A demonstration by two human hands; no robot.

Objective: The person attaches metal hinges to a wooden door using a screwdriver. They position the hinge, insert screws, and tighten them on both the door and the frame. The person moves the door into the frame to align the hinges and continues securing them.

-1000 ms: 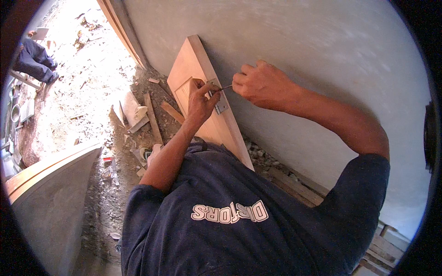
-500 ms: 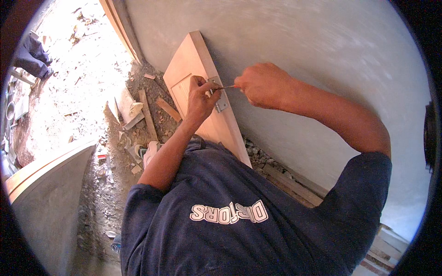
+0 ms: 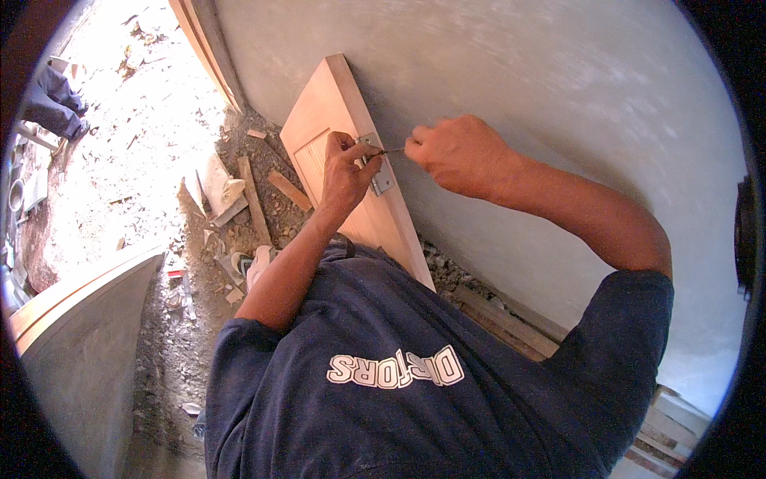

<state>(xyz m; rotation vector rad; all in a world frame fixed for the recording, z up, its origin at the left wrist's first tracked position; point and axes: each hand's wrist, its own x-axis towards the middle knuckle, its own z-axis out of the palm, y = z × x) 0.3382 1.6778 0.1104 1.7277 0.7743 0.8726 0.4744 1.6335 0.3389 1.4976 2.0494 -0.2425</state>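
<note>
Wooden door [image 3: 335,120] stood on its long edge, leaning against the grey wall [image 3: 558,96] so the hinge edge faced up for access. Metal hinge [image 3: 378,166] sat on that edge; left hand [image 3: 347,172] was closed over the hinge's near-left side, apparently pinning it in place. Right hand [image 3: 459,156] was fisted round a thin tool [image 3: 391,151], tip at the hinge; offcuts [image 3: 255,199] lay on the floor, left.

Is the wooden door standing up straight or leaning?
Leaning. The wooden door stands on edge, tilted against the grey wall.
</note>
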